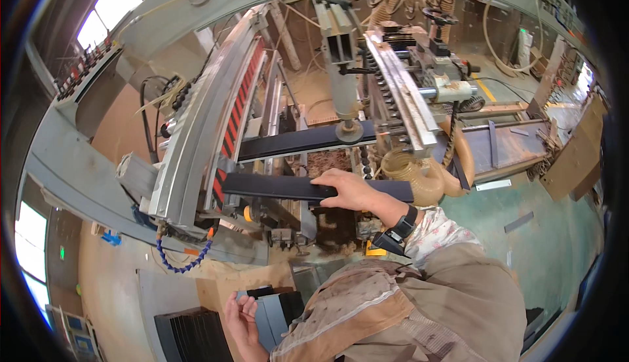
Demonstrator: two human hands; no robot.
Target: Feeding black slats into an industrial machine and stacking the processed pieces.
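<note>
My right hand (pixel 350 190) grips a long dark flat panel (pixel 275 186) near its right part, holding it level over the bed of a drilling machine (pixel 393 93). A second dark panel (pixel 298 142) lies further in on the machine, under a round clamp foot (pixel 348 131). My left hand (pixel 241 319) is low down, palm up with fingers apart, beside a stack of dark panels (pixel 275 308). It holds nothing that I can see.
A curved metal guide rail (pixel 196 133) with a red and black scale runs along the left. A flexible dust hose (pixel 419 175) sits right of the panel. Sawdust lies under the machine. Another stack of dark panels (pixel 193 337) stands at the lower left.
</note>
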